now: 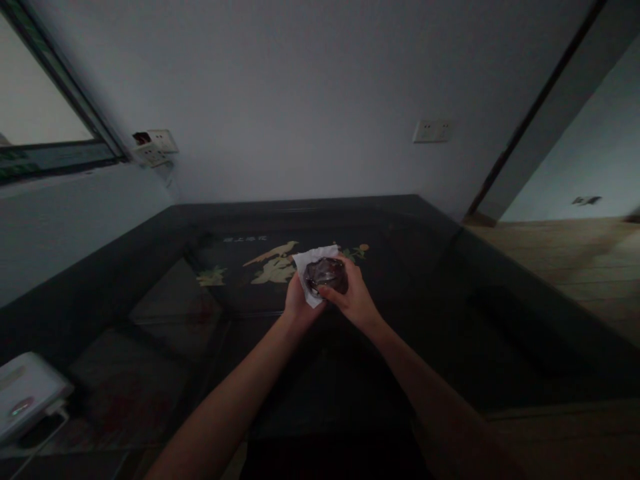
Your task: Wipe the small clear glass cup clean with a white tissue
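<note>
Head view: the right hand pinches a dark, glossy, rounded object between thumb and fingers, against a white paper sheet. The left hand sits behind, fingers hidden, grip unclear.

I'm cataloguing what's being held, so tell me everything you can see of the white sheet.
The white sheet looks thin, soft and plain; paper or cloth, I can't tell. Edges uneven, corners spread, it rests in the left hand above the dark table, behind a shiny dark dish that hides its middle. They appear to touch. Whether the right hand touches it is unclear.
</note>
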Motion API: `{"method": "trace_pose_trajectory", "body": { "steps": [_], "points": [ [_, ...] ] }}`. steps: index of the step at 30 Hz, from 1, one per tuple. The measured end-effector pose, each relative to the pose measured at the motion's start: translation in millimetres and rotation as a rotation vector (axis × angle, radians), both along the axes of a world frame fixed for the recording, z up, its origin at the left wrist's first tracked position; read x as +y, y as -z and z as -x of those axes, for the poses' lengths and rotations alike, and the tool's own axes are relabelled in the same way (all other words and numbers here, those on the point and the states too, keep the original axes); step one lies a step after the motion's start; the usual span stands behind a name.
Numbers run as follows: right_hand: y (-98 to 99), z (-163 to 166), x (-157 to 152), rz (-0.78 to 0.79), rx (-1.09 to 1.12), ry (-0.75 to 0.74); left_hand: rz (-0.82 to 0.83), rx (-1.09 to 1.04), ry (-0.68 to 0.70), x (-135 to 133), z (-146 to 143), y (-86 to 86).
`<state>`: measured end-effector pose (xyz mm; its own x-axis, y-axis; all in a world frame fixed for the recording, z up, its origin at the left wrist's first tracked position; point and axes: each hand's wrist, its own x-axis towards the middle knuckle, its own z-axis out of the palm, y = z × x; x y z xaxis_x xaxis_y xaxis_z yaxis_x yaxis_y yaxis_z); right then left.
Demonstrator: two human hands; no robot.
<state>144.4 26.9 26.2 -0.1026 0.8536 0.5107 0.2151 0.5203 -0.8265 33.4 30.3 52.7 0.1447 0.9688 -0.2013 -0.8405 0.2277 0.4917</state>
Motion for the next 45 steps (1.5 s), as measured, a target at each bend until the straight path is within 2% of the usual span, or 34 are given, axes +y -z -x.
{"method": "trace_pose_trajectory", "body": {
  "steps": [4,8,13,20,24,29,32,38,45],
  "points": [
    [-0.1,-9.2,7.4,-0.055,-0.108,0.061,-0.019,-0.035,0.026,2.7,3.7,4.2],
    [3.2,-11.8,13.9,-0.083,-0.022,0.088,0.011,-0.047,0.022,5.3,7.1,8.2],
    [11.6,-9.1,18.5,-0.096,0.086,0.174,0.109,-0.062,-0.089,4.4,8.0,1.9],
    [17.2,-4.4,14.7,-0.144,0.228,0.272,0.147,-0.123,-0.092,0.9,-1.7,-0.7],
    [21.7,3.2,8.9,-0.077,0.239,0.235,0.139,-0.124,-0.138,1.4,-1.2,1.1],
    [26.1,15.0,-2.5,-0.015,0.051,0.138,0.087,-0.096,-0.181,2.5,1.1,2.4],
    [28.2,18.4,-4.8,0.005,-0.019,0.132,0.053,-0.071,-0.178,2.4,-1.2,7.5],
    [28.8,15.8,3.4,0.035,0.037,0.128,0.049,-0.016,-0.153,-2.9,-12.1,17.3],
    [16.1,7.5,9.1,0.044,0.167,0.071,0.090,0.022,-0.170,-14.5,-17.1,4.7]
  ]
}}
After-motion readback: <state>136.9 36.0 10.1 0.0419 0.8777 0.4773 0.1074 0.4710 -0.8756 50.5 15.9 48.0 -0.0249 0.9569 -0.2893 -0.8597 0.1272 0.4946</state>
